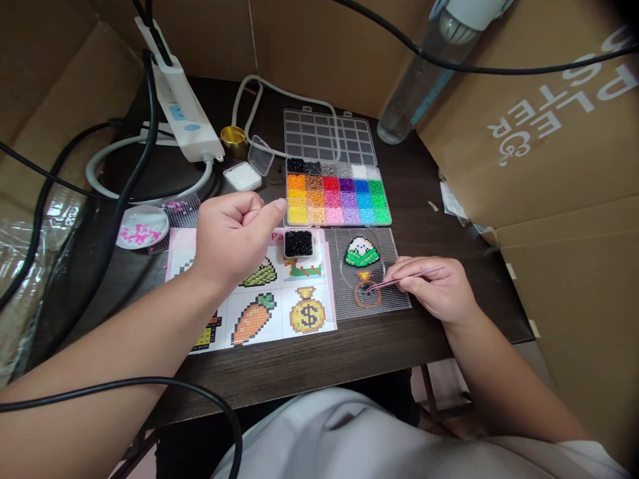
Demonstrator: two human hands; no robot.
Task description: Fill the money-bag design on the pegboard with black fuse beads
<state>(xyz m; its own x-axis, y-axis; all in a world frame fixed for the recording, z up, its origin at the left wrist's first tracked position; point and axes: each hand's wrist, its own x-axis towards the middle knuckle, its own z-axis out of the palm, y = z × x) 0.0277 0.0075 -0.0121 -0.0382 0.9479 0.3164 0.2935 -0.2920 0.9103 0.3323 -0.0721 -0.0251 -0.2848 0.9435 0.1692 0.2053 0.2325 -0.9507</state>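
My right hand (439,289) grips thin tweezers (404,279), their tip resting on a clear pegboard (344,299) by a small brown bead ring (368,295). A green and white bead figure (362,253) sits higher on the same board. My left hand (232,236) hovers curled in a loose fist over a printed pattern sheet (259,313), thumb near the corner of the bead box (337,193). Whether it holds anything is hidden. A small tub of black beads (298,243) stands just right of that hand.
The bead box lid (327,136) lies open behind. A tub of white beads (242,175), a gold cap (233,136), a white dish with pink beads (142,227), a power strip (182,106) with cables and a clear bottle (424,73) surround the dark table (319,362). Cardboard walls enclose it.
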